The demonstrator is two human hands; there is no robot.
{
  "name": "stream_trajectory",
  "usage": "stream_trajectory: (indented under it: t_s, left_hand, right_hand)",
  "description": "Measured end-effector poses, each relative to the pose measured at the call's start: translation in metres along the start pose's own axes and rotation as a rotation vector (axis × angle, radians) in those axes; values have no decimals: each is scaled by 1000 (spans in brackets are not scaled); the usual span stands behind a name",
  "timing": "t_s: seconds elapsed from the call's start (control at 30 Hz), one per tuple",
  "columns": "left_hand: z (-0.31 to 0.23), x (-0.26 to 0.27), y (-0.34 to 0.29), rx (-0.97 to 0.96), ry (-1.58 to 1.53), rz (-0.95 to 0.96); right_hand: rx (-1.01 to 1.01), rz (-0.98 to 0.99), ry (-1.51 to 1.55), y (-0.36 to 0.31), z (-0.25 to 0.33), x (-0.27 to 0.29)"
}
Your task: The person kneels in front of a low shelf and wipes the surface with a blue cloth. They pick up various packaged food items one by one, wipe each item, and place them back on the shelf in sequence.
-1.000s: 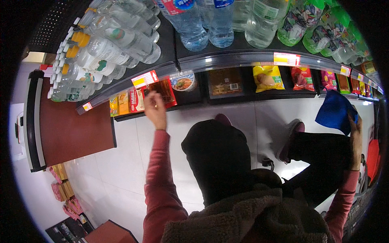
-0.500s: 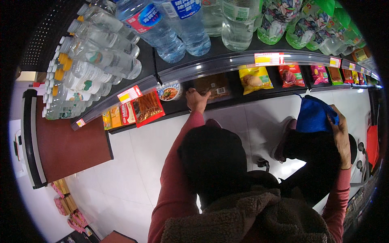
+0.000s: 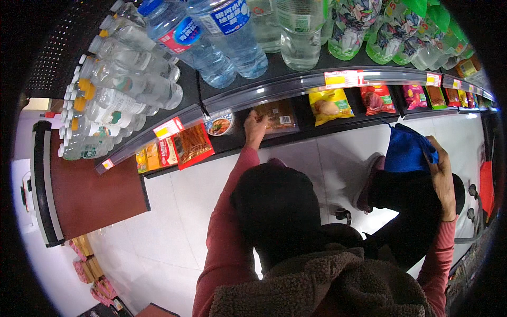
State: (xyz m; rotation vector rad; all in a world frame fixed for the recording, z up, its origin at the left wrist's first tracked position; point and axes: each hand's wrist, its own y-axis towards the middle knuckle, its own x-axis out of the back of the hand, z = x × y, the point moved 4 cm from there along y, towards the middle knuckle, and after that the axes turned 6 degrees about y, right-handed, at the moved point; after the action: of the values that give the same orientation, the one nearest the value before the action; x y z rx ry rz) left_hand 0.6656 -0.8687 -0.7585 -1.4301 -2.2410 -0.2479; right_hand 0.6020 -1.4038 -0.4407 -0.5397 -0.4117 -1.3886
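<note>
Head view shows your left hand (image 3: 255, 128) with fingers partly curled at the left edge of the brown package (image 3: 280, 119), on the lower shelf (image 3: 228, 141) beside the bowl (image 3: 219, 126); whether they grip it, I cannot tell. Your right hand (image 3: 443, 182) pinches the blue cloth (image 3: 407, 152).

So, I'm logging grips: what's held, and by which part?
Right hand holds the blue cloth by its right edge; left hand is at the brown packet, hold unclear.

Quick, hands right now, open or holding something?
Left hand: at the left edge of the brown package; grip unclear.
Right hand: closed on the blue cloth.
</note>
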Motion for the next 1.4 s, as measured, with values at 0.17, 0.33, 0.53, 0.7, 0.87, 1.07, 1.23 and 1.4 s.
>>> stream_trajectory:
  t_s: [0.17, 0.33, 0.53, 0.7, 0.87, 1.07, 1.23, 1.4]
  left_hand:
    - [-69, 35, -36, -227, 62, 32]
    - [-96, 78, -74, -64, -187, 148]
    - [-69, 169, -100, -90, -314, -81]
    - [-34, 242, -94, 0, -550, -263]
    - [4, 282, -83, 53, -623, -235]
    - [66, 307, -86, 319, -121, -313]
    - [68, 312, -94, 130, 329, -561]
    - [-4, 283, -124, -222, 652, -844]
  right_hand:
    - [42, 31, -71, 2, -2, -1]
    - [113, 35, -14, 1, -6, -1]
    - [99, 46, -9, 6, -15, 0]
    - [98, 26, -32, 5, -14, -2]
    - [61, 48, -26, 6, -12, -7]
    - [66, 62, 15, 5, -10, -15]
    - [24, 78, -3, 7, -5, -21]
    - [-41, 95, -121, 5, 5, -33]
